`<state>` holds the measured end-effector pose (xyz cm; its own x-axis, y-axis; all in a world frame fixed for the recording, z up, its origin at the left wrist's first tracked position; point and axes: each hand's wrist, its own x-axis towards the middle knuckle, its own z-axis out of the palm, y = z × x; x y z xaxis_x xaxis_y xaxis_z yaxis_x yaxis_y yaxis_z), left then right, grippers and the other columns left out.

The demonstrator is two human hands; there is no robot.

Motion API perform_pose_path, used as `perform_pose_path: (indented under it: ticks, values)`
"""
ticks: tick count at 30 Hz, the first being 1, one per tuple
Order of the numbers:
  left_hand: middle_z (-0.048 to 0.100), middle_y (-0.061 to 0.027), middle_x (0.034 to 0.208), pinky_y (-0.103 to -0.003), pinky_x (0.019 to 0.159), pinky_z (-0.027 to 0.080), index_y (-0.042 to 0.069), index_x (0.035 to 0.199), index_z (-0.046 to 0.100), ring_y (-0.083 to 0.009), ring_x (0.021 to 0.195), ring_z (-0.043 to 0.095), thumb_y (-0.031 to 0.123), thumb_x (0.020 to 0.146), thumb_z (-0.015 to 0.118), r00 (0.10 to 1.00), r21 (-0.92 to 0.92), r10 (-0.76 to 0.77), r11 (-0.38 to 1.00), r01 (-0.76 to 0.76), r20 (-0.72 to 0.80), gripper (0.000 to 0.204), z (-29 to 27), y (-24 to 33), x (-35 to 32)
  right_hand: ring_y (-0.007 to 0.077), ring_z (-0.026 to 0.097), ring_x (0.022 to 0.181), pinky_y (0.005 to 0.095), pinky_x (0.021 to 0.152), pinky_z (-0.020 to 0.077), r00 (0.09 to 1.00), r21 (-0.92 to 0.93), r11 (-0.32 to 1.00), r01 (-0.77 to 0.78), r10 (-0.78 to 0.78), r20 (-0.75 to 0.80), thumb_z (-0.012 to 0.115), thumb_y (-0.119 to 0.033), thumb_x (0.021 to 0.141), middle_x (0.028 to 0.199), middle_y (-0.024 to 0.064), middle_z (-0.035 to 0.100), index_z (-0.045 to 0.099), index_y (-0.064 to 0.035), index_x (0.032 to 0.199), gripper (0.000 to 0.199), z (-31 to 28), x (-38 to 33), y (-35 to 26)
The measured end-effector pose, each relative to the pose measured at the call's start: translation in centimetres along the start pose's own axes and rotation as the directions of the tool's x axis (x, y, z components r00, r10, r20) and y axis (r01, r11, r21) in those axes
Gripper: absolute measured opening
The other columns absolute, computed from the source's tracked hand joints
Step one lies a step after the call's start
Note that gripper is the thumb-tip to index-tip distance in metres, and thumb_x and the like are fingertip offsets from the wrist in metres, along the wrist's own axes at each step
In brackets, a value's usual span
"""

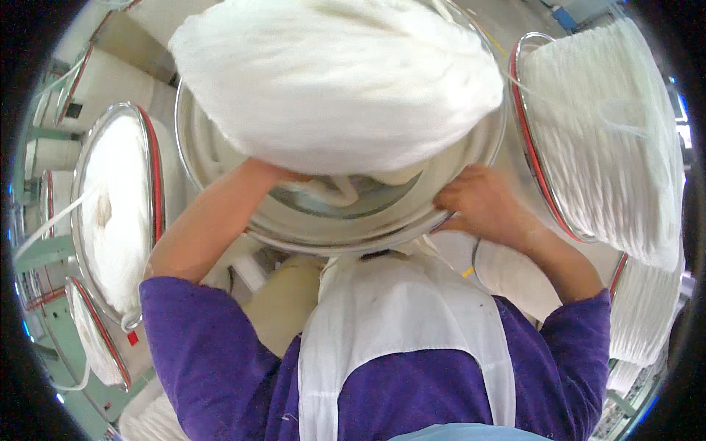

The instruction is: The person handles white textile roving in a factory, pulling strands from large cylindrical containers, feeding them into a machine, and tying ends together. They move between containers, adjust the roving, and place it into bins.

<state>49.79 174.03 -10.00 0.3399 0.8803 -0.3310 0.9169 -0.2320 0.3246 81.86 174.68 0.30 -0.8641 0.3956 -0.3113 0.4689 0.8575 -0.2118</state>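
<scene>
A big, thick mass of white fibre sliver (338,81) rises out of a round can (353,246) with a shiny metal rim, right in front of me. My left hand (283,173) reaches in under the lower edge of the sliver; its fingers are mostly hidden there. On the can's near right side, my right hand (482,198) has its fingers curled over the rim, slightly blurred. Between my hands, a loose strand of sliver (342,192) hangs inside the can above its greyish inner surface.
At the left stands a can of white sliver (110,206) with a red band, a strand running from it. Another piled sliver can (603,140) is close on the right. More cans surround these, with green machine parts (55,257) at far left.
</scene>
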Motion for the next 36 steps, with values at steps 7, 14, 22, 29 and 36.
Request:
perform_pose_path:
  ticks: [7,14,22,29,36]
  values:
    - [0.055,-0.0092,0.13,-0.04,0.106,0.032,0.016,0.128,0.053,-0.0294,0.121,0.047,0.038,0.085,0.055,0.989,0.068,-0.06,0.996,0.051,0.132,0.048,-1.4,-5.1,-5.2,0.0368,0.057,0.107,0.0429,0.098,0.039,0.865,0.577,0.817,0.012,-0.297,0.404,0.049,-0.057,0.088,0.098,0.028,0.062,0.068,-0.0028,0.1,0.058,2.4,6.7,-0.4]
    - [0.052,-0.0126,0.133,-0.041,0.108,0.029,0.01,0.132,0.05,-0.0322,0.125,0.044,0.051,0.081,0.06,0.76,0.21,-0.066,0.973,-0.094,0.646,0.067,-0.6,0.3,-7.3,0.0359,0.047,0.119,0.0439,0.104,0.032,0.993,0.265,0.962,0.068,-0.09,0.071,0.051,-0.054,0.087,0.119,0.0242,0.051,0.053,-0.0037,0.12,0.06,9.4,9.7,-1.7]
    - [0.048,-0.0123,0.137,-0.042,0.109,0.029,0.011,0.134,0.048,-0.0311,0.126,0.043,0.055,0.086,0.05,0.98,0.004,0.081,0.997,-0.083,0.181,0.066,3.4,10.7,1.2,0.0345,0.034,0.132,0.045,0.111,0.0241,0.915,0.062,0.996,-0.067,0.086,-0.394,0.054,-0.051,0.085,0.143,0.0201,0.038,0.037,-0.005,0.14,0.074,13.2,11.4,-5.0]
    - [0.047,-0.0118,0.138,-0.042,0.109,0.029,0.012,0.134,0.047,-0.031,0.126,0.043,0.056,0.088,0.046,0.998,-0.028,0.062,0.998,-0.062,0.02,0.063,6.0,7.9,3.6,0.0312,0.029,0.137,0.0455,0.113,0.0191,0.972,0.407,0.907,-0.112,0.184,-0.143,0.047,-0.052,0.088,0.148,0.0125,0.032,0.033,-0.0108,0.143,0.071,7.3,10.3,-4.9]
    - [0.046,-0.0113,0.139,-0.042,0.108,0.029,0.014,0.135,0.047,-0.0309,0.126,0.043,0.056,0.091,0.042,0.99,-0.099,0.016,0.995,-0.03,-0.139,0.061,2.7,5.5,-0.3,0.0376,0.063,0.092,0.0468,0.078,0.0518,0.914,0.127,0.981,0.146,-0.183,0.361,0.055,-0.028,0.084,0.105,0.0185,0.065,0.052,-0.0086,0.126,0.046,3.6,9.3,-3.1]
